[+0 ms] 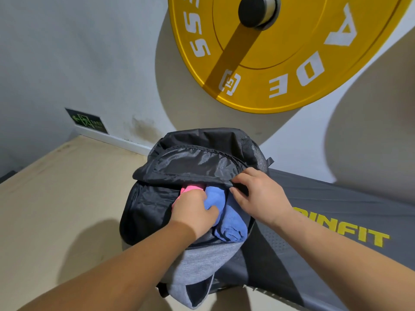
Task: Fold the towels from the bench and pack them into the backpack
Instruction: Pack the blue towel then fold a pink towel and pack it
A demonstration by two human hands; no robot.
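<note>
2 towels in backpack (143, 212) at surface (336, 198) end: pink towel (190, 188) deep, blue towel (231, 221) part out. Left grip (193, 212) clamped on blue towel; right grip (260, 196) pinches flap (195, 162) open. Risk: hard push unrolls fold, or tips backpack off surface edge.

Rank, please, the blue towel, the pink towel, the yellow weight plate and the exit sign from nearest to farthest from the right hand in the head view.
1. Blue towel, just left of the right hand, inside the backpack.
2. Pink towel, further left beside the blue one.
3. Yellow weight plate, up above the backpack.
4. Exit sign, far left, low on the wall.
</note>
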